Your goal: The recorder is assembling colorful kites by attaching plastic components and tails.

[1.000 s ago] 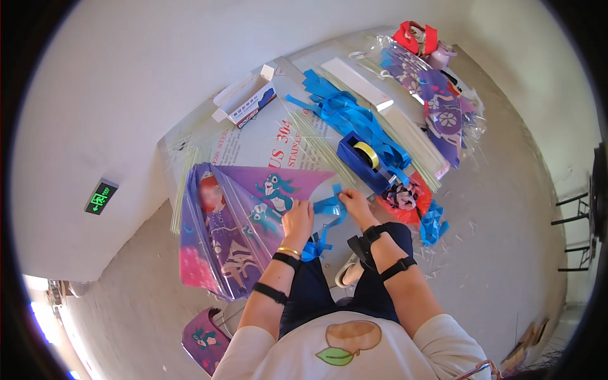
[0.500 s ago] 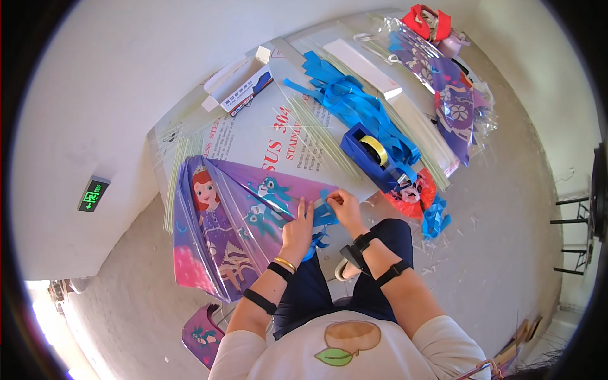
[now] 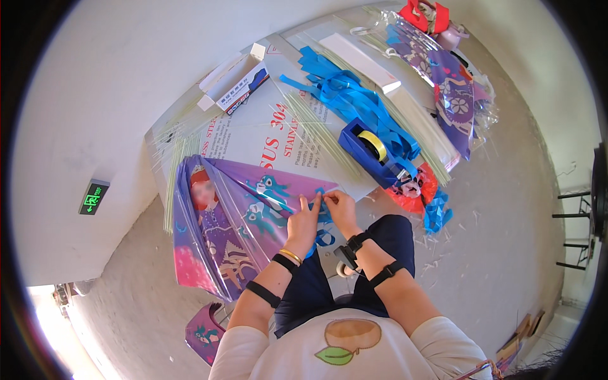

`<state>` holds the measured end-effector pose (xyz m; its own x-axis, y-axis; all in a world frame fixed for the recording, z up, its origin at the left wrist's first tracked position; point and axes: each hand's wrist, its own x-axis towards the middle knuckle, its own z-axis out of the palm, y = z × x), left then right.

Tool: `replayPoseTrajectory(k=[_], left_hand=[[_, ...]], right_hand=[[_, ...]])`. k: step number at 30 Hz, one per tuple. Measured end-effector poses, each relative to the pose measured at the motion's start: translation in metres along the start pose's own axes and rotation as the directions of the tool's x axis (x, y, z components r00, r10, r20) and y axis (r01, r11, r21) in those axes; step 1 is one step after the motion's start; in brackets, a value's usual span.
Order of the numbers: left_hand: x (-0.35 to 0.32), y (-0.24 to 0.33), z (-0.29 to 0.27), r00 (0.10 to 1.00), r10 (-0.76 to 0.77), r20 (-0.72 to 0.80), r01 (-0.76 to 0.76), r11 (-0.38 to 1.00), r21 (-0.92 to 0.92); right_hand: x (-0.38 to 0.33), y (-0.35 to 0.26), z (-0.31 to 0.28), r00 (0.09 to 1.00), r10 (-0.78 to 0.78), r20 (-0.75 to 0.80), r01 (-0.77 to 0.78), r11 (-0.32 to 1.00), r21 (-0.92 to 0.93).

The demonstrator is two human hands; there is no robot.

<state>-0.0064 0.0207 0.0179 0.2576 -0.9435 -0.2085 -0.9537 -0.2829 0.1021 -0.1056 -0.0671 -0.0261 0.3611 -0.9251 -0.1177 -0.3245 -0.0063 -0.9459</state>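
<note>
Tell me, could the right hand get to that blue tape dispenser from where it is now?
Probably yes. The right hand is at the purple kite's tip, and the blue tape dispenser sits just beyond it on the white sheet, with only loose blue ribbons nearby and nothing tall between.

The kite [image 3: 234, 221] lies on the floor [image 3: 506, 253] before the person's knees, spreading to the left. Both hands meet at its right tip: the left hand [image 3: 304, 218] on it, the right hand [image 3: 341, 208] just beside, to the right. Behind the kite lies a sheet [image 3: 266, 136], with thin rods [image 3: 316, 130] across it. The tape dispenser [image 3: 370, 152] sits on the sheet's right part, ribbons [image 3: 345, 95] behind and around it. A box [image 3: 237, 85] lies at the sheet's far left edge. More kites [image 3: 453, 88] lie far right, well apart.
</note>
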Motion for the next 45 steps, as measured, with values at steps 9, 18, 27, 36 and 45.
replayPoseTrajectory(k=[9, 18, 27, 36, 45], left_hand=[[0.004, 0.003, 0.001, 1.0, 0.004, -0.002, -0.004, 1.0, 0.026], [0.003, 0.002, 0.004, 1.0, 0.001, -0.001, -0.001, 0.999, 0.035], [0.003, 0.005, 0.005, 1.0, -0.005, -0.019, 0.005, 1.0, 0.016], [0.002, 0.011, -0.006, 0.999, -0.019, 0.044, 0.014, 0.994, 0.112], [-0.001, 0.017, -0.013, 0.996, -0.033, 0.079, 0.022, 0.991, 0.129]], right_hand=[[0.002, 0.003, 0.002, 1.0, 0.024, -0.016, -0.023, 0.999, 0.03], [0.002, 0.003, 0.002, 1.0, 0.007, -0.011, -0.007, 1.0, 0.026], [-0.018, -0.015, -0.039, 0.978, -0.209, -0.001, 0.195, 0.914, -0.357], [0.041, -0.044, -0.192, 0.907, -0.347, -0.24, 0.232, 0.885, -0.404], [0.076, -0.031, -0.211, 0.989, -0.143, 0.047, 0.15, 0.925, -0.35]])
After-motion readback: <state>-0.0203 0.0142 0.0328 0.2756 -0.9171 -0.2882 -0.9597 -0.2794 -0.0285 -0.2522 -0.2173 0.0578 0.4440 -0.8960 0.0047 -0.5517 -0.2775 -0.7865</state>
